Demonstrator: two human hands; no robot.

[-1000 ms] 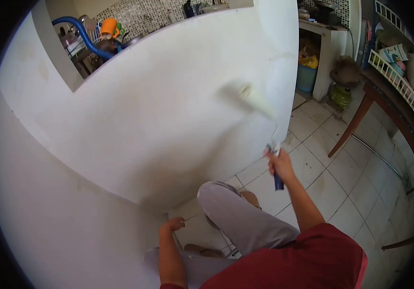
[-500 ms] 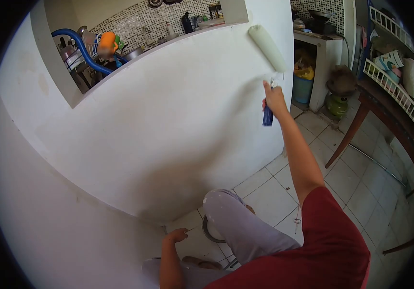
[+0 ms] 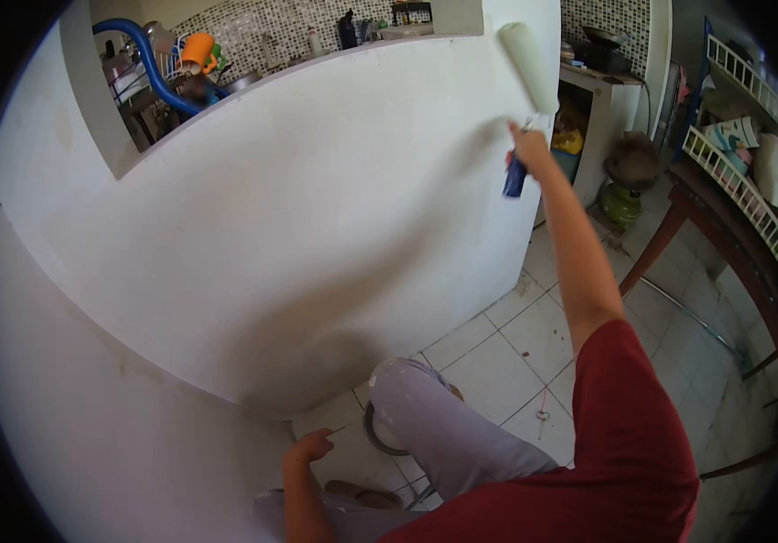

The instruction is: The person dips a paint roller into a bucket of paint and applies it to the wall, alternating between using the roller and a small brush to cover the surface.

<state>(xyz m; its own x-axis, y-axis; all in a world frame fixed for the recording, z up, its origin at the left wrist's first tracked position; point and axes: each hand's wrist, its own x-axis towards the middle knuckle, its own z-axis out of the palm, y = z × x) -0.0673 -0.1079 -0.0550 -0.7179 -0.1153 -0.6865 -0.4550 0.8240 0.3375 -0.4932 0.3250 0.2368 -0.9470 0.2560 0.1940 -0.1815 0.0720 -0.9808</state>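
Note:
My right hand [image 3: 530, 149], arm stretched forward, is closed round the dark blue handle of a paint roller [image 3: 528, 68]. Its long pale sleeve lies slanted against the upper right part of the white half-wall [image 3: 317, 190], near the wall's right edge. My left hand [image 3: 309, 445] hangs low beside my knee, its fingers loosely curled together with no object visible in them. Close to it, a round container with a metallic rim [image 3: 373, 433] sits on the floor, partly hidden behind my leg.
Beyond the wall's ledge are a blue curved tube [image 3: 147, 63], an orange cup [image 3: 197, 52] and kitchenware. At the right stand a green gas cylinder [image 3: 621, 204] and a wooden table [image 3: 724, 217] bearing a white rack. White tiles [image 3: 488, 371] cover the floor.
The roller and my right hand have moved slightly up and to the right along the wall. The camera view has shifted a little. My left hand stays low, loosely curled.

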